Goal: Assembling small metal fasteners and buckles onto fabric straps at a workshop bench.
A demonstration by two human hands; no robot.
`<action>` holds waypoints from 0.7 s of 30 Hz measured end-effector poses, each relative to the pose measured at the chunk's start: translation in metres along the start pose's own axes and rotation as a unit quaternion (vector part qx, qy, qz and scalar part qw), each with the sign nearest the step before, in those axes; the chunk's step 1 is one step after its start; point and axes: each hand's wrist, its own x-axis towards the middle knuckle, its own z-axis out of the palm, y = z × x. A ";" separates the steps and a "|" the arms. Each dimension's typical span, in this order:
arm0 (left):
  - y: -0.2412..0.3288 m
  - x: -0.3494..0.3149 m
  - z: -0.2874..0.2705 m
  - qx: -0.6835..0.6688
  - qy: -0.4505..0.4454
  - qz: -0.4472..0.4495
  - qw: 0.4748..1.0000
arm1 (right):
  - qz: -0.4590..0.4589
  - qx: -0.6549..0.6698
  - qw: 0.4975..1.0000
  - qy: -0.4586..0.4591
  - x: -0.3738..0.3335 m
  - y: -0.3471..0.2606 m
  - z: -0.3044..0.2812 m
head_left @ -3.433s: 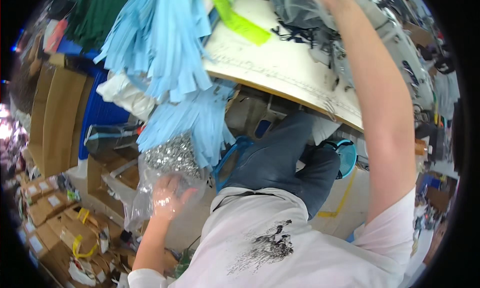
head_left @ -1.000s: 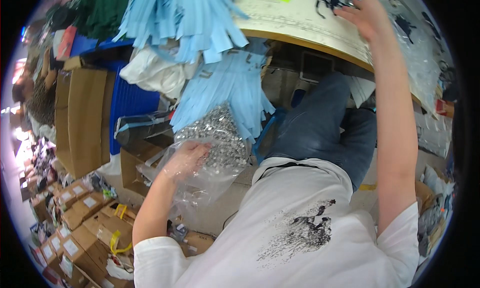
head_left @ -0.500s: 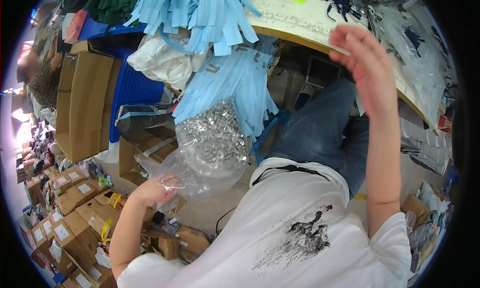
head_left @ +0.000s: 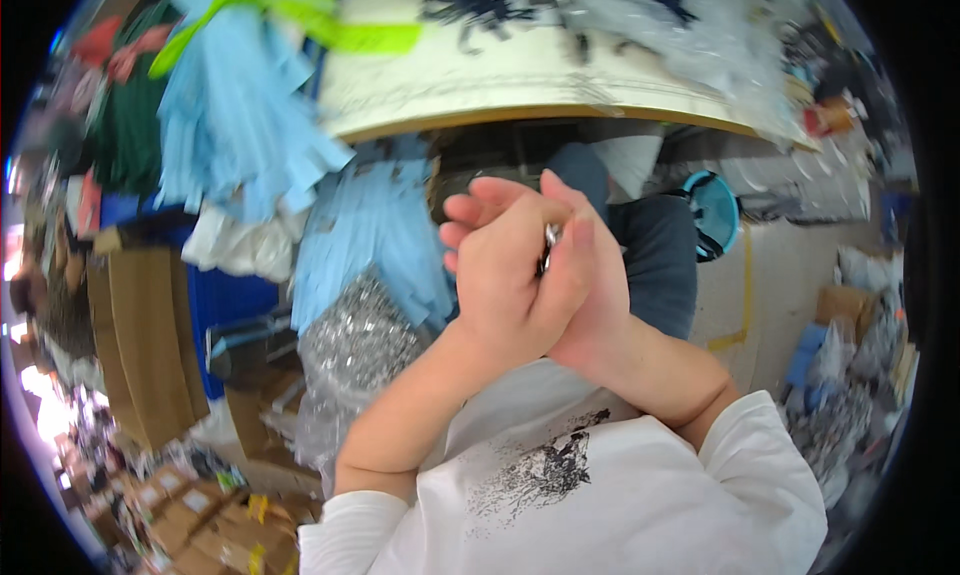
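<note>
Both of my hands are together in front of my chest. My left hand (head_left: 505,275) is curled, with small shiny metal pieces (head_left: 549,247) showing between its thumb and forefinger. My right hand (head_left: 598,300) lies cupped behind and against it, fingers apart; its palm is largely hidden. To the left, a clear plastic bag (head_left: 320,430) full of small silvery metal pieces (head_left: 365,335) leans against hanging light-blue strips (head_left: 350,230). Some of those strips carry metal pieces.
A white worktable (head_left: 480,75) with a wooden edge spans the far side, holding dark cords (head_left: 490,10), a bright green strip (head_left: 375,38) and clear plastic. Cardboard boxes (head_left: 150,335) stand at left. A light-blue bin (head_left: 718,215) is under the table at right.
My left hand has left the plastic bag and moved right, to my right hand. My right hand has come down from beside the table. The view has swung right.
</note>
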 end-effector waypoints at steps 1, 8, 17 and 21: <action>-0.014 0.005 0.015 -0.006 0.006 0.061 0.998 | -0.066 0.006 0.998 -0.013 -0.002 -0.014 -0.005; -0.041 0.025 0.086 -0.026 -0.036 0.242 0.969 | -0.226 0.012 0.973 0.034 -0.030 -0.043 -0.044; -0.063 0.029 0.115 0.032 -0.044 0.358 0.932 | -0.191 0.082 0.978 0.005 -0.037 -0.055 -0.094; -0.074 0.016 0.121 0.061 -0.021 0.328 0.942 | -0.182 0.109 0.977 0.005 -0.045 -0.055 -0.102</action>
